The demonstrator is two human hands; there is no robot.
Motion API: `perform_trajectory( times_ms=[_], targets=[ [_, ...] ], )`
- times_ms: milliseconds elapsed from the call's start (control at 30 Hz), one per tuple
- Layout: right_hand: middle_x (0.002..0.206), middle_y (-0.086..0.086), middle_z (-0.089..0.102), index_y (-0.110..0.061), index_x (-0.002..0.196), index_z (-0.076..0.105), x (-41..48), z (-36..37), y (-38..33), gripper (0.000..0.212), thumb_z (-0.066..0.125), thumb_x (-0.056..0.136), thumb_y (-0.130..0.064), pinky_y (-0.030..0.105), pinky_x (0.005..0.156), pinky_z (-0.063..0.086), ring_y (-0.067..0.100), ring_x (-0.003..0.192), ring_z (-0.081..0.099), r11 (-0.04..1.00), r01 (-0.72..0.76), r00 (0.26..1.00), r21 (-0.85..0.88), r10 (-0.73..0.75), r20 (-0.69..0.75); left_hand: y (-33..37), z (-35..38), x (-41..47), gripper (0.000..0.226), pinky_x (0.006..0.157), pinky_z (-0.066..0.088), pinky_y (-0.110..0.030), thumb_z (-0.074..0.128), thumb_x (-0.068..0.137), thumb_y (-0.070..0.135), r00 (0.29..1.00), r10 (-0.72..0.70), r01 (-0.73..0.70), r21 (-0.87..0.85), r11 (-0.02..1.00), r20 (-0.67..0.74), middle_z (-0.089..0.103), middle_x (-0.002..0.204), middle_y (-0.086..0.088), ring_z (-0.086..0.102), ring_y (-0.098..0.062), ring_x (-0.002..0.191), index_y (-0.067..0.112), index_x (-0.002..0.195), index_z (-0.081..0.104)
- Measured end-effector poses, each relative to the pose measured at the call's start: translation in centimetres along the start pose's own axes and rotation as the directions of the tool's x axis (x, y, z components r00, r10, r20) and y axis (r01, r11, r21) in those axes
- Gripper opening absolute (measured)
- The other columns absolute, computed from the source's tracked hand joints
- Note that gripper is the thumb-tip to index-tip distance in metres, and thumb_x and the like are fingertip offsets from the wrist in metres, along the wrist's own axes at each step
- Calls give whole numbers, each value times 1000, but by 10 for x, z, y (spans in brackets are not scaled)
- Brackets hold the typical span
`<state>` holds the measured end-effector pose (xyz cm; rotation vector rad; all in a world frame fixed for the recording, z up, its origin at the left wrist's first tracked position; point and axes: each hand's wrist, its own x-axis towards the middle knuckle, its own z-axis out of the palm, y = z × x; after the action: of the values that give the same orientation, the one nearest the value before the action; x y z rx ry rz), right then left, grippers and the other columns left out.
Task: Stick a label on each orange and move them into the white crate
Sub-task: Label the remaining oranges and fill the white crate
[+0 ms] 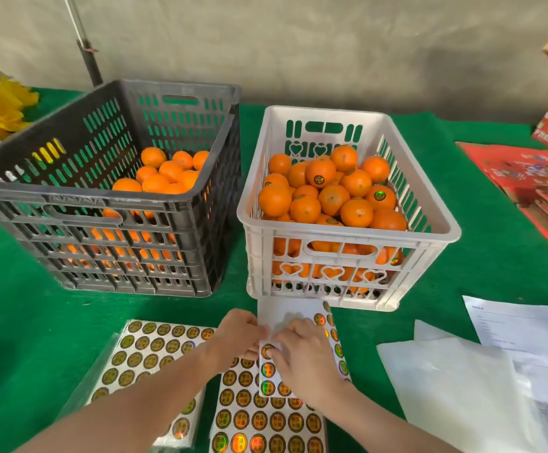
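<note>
A white crate (348, 240) at centre right is heaped with oranges (331, 197), some bearing round labels. The black crate (109, 204) to its left holds unlabelled oranges (164, 174) at its far right. A partly used label sheet (285, 315) lies in front of the white crate. My left hand (238, 335) grips that sheet's left edge. My right hand (305, 351) has its fingertips curled on a round label (267, 351) at the sheet's left side. No orange is in either hand.
Full sheets of round gold labels (155, 351) lie on the green table cloth (21, 322) in front of me. White papers (495, 371) lie at the right. Red fruit boxes (534, 178) are stacked at the far right, and yellow material (1, 103) sits far left.
</note>
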<state>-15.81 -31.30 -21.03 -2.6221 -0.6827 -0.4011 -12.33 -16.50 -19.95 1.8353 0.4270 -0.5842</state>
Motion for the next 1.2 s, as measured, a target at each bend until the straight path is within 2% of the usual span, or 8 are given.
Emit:
perform_trajectory(
  times_ms=[267, 400, 567, 767, 867, 933, 1033, 1200],
  targets=[
    [65, -3, 55, -16, 59, 63, -11, 14, 2, 13, 67, 70, -10, 16, 61, 39, 7, 64, 45, 989, 98, 981, 108, -78, -176, -10, 2, 7, 18, 49, 49, -20, 60, 91, 9, 999, -36, 35, 39, 999, 33, 56, 53, -4, 54, -11, 43, 6, 73, 58],
    [69, -5, 55, -10, 68, 65, -3, -2, -3, 12, 70, 75, -2, 16, 60, 41, 3, 65, 49, 920, -12, 983, 392, 84, -166, -12, -4, 8, 19, 54, 52, -21, 61, 90, 16, 994, 51, -68, 189, 980, 94, 62, 62, -7, 62, -12, 51, 6, 76, 54],
    [72, -8, 55, -4, 77, 67, 47, -49, -27, 6, 68, 82, -2, 8, 63, 38, -6, 67, 47, 828, 4, 954, 561, 165, -251, -10, -20, -7, 32, 64, 41, -20, 60, 88, 41, 957, 264, -281, 625, 729, 123, 61, 91, 3, 54, -7, 70, 21, 112, 51],
    [93, 0, 63, -5, 115, 57, 150, -102, -69, 22, 50, 95, -11, 15, 76, 47, 6, 85, 59, 773, 297, 867, 561, 28, -498, 46, -102, -77, 24, 49, 40, -14, 61, 86, 35, 524, 846, -763, 494, 417, 96, 56, 70, 12, 49, -6, 53, 16, 98, 69],
    [95, 6, 63, -4, 125, 51, 215, -101, -93, 30, 47, 96, -5, 28, 79, 50, 14, 89, 59, 801, 263, 888, 537, 16, -459, 79, -158, -96, 9, 45, 35, -9, 63, 87, 21, 355, 916, -776, 487, 401, -188, 59, 62, 7, 47, -1, 46, 15, 92, 66],
    [97, 8, 62, -6, 130, 47, 255, -92, -107, 35, 45, 95, -6, 38, 78, 48, 21, 93, 58, 842, 206, 913, 499, 18, -408, 95, -192, -93, 12, 45, 35, -11, 62, 90, 7, 317, 868, -715, 506, 483, -381, 60, 62, 1, 49, -5, 47, 18, 94, 63],
    [104, 14, 61, -6, 135, 43, 306, -65, -126, 42, 47, 93, -6, 37, 70, 42, 29, 97, 54, 920, 191, 927, 342, -55, -370, 117, -250, -72, 18, 54, 41, -15, 57, 91, 0, 377, 800, -588, 546, 597, -467, 63, 75, -2, 58, -9, 59, 14, 102, 63],
    [111, 15, 58, -12, 141, 34, 339, -19, -135, 55, 46, 89, 1, 36, 66, 33, 33, 98, 53, 973, -11, 982, 230, 54, -182, 141, -321, -7, 23, 77, 39, -22, 61, 87, 5, 631, 683, -277, 715, 641, -368, 69, 106, -10, 62, -22, 95, 8, 109, 67]
  ],
)
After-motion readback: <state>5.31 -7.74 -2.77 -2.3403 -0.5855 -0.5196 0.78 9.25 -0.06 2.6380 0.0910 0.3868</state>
